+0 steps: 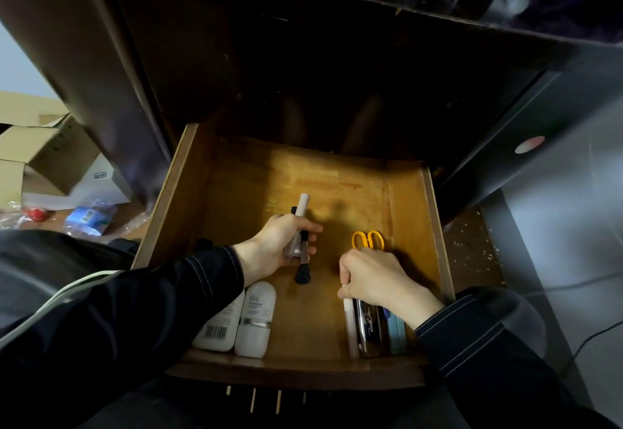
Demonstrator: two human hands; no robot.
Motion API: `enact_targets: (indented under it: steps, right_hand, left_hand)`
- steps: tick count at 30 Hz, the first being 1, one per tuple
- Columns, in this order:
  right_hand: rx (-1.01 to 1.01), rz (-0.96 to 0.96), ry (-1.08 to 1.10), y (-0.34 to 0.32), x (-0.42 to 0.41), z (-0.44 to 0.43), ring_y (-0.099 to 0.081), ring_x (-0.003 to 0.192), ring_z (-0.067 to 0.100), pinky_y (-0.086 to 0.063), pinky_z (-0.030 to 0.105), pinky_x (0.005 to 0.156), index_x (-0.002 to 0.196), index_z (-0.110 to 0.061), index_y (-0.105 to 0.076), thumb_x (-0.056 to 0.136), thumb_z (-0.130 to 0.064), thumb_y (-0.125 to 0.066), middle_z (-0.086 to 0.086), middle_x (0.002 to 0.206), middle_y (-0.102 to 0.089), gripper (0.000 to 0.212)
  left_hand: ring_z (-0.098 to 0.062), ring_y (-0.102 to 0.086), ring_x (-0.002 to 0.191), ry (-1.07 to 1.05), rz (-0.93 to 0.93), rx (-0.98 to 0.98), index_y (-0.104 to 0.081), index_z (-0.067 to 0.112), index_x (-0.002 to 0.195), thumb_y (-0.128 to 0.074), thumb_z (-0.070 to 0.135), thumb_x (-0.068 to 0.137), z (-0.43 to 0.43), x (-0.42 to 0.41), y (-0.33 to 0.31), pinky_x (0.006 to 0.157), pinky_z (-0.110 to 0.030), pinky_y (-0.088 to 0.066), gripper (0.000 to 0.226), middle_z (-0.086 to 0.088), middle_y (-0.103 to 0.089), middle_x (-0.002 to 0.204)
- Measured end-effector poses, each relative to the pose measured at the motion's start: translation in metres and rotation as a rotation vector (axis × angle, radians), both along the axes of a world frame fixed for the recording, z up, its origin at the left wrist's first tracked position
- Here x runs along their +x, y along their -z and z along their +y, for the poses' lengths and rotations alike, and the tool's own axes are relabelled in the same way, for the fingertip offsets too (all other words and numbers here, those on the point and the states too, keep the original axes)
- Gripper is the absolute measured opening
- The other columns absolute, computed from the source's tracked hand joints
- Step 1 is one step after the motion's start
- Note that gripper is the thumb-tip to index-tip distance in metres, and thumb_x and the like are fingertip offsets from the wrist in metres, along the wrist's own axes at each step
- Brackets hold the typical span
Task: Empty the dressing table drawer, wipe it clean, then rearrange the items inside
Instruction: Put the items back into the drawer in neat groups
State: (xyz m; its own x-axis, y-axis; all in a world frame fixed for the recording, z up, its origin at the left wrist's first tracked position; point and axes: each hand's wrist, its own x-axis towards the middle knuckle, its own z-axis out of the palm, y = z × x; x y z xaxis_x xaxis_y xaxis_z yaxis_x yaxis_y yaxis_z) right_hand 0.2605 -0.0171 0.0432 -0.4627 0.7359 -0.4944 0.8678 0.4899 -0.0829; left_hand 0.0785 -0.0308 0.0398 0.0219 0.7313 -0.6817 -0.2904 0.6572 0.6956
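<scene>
drawer (pixel 435 226) pulled open. left hand (pixel 279 246) mid-drawer, fingers wrapped round a small bundle: makeup brush (pixel 302 277), bristles toward me, and a pale tube (pixel 302 204) poking out the far side. light, stiff, smooth, likely to slide apart; best gripped mid-shaft, off the soft bristles. right hand (pixel 374 280) front right, fingers curled, seemingly pinching the top of a white stick (pixel 350 327) beside a glossy dark case (pixel 370 331). orange scissors (pixel 368 239) just beyond. two white bottles (pixel 256 320) front left.

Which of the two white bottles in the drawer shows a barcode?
The left bottle, with a black barcode near its base; the right bottle shows a silver band and no barcode.
</scene>
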Motion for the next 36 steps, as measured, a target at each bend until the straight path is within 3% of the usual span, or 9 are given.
enact_targets:
  steps: [5, 9, 11, 16, 21, 24, 27, 32, 36]
  right_hand:
    - [0.001, 0.097, 0.12, 0.002, 0.004, 0.008, -0.066, 0.078, 0.012, -0.055, 0.033, 0.071, 0.084, -0.026, -0.066, 0.089, -0.04, -0.071, -0.008, 0.083, -0.069, 0.016]
    - [-0.011, 0.752, 0.459, -0.003, 0.004, 0.025, -0.064, 0.085, -0.002, -0.046, 0.021, 0.072, 0.103, -0.03, -0.069, 0.098, -0.037, -0.061, -0.014, 0.092, -0.072, 0.013]
    - [-0.117, 0.957, 0.496, -0.006, 0.001, 0.028, -0.065, 0.087, 0.0, -0.045, 0.017, 0.071, 0.112, -0.031, -0.068, 0.098, -0.033, -0.063, -0.013, 0.101, -0.072, 0.015]
    - [-0.171, 1.102, 0.503, -0.007, -0.001, 0.027, -0.058, 0.059, -0.002, -0.048, 0.021, 0.057, 0.105, -0.025, -0.076, 0.092, -0.016, -0.071, -0.005, 0.095, -0.076, 0.016]
    - [0.018, 1.237, 0.703, -0.008, 0.011, 0.033, -0.06, 0.056, 0.007, -0.054, 0.022, 0.058, 0.115, -0.021, -0.069, 0.091, -0.026, -0.074, -0.003, 0.099, -0.075, 0.026]
    - [0.062, 1.187, 0.701, -0.006, 0.015, 0.036, -0.065, 0.061, 0.003, -0.051, 0.019, 0.054, 0.105, -0.014, -0.072, 0.091, -0.022, -0.074, 0.003, 0.093, -0.074, 0.016]
    - [-0.052, 1.022, 0.653, 0.003, 0.008, 0.032, -0.065, 0.059, 0.006, -0.049, 0.02, 0.052, 0.094, -0.017, -0.074, 0.087, -0.023, -0.078, -0.002, 0.084, -0.075, 0.01]
    - [-0.078, 0.773, 0.529, 0.018, -0.003, 0.023, -0.072, 0.076, 0.009, -0.06, 0.038, 0.074, 0.084, -0.023, -0.075, 0.079, -0.031, -0.084, -0.006, 0.077, -0.075, 0.013]
    - [0.035, 0.545, 0.432, 0.025, -0.003, 0.022, -0.066, 0.069, 0.002, -0.052, 0.03, 0.059, 0.082, -0.03, -0.071, 0.078, -0.047, -0.081, -0.014, 0.071, -0.072, 0.02]
  left_hand:
    - [-0.022, -0.061, 0.067, 0.047, -0.001, -0.012, -0.067, -0.002, 0.117, -0.063, 0.012, 0.089, -0.001, 0.001, 0.004, 0.068, -0.033, -0.049, 0.031, -0.01, -0.06, 0.088]
    - [-0.023, -0.063, 0.065, 0.17, -0.005, 0.023, -0.068, -0.003, 0.114, -0.067, 0.01, 0.087, -0.001, 0.007, 0.008, 0.063, -0.031, -0.05, 0.03, -0.011, -0.062, 0.089]
    - [-0.023, -0.065, 0.063, 0.253, 0.029, 0.065, -0.069, -0.001, 0.11, -0.067, 0.011, 0.088, -0.002, 0.013, 0.01, 0.062, -0.031, -0.05, 0.025, -0.01, -0.063, 0.088]
    - [-0.02, -0.068, 0.066, 0.368, 0.093, 0.139, -0.068, 0.003, 0.109, -0.068, 0.019, 0.088, -0.007, 0.021, 0.011, 0.061, -0.031, -0.049, 0.026, -0.009, -0.064, 0.087]
    - [-0.02, -0.068, 0.074, 0.321, 0.178, 0.172, -0.073, 0.005, 0.104, -0.06, 0.004, 0.074, -0.008, 0.016, 0.006, 0.065, -0.031, -0.053, 0.033, -0.013, -0.068, 0.085]
    - [-0.02, -0.065, 0.072, 0.121, 0.249, 0.184, -0.074, 0.005, 0.103, -0.05, -0.002, 0.079, -0.005, 0.009, 0.002, 0.062, -0.029, -0.054, 0.034, -0.016, -0.068, 0.095]
    - [-0.022, -0.063, 0.077, -0.009, 0.208, 0.141, -0.072, 0.005, 0.106, -0.046, -0.002, 0.082, -0.001, 0.003, -0.002, 0.062, -0.029, -0.053, 0.035, -0.012, -0.065, 0.101]
    - [-0.026, -0.065, 0.08, -0.04, 0.16, 0.09, -0.071, 0.004, 0.108, -0.047, -0.001, 0.084, 0.0, 0.003, -0.002, 0.067, -0.033, -0.053, 0.035, -0.015, -0.066, 0.111]
    - [-0.027, -0.065, 0.078, -0.05, 0.149, 0.067, -0.071, 0.004, 0.108, -0.047, -0.001, 0.084, 0.001, 0.003, 0.001, 0.064, -0.032, -0.053, 0.034, -0.016, -0.067, 0.111]
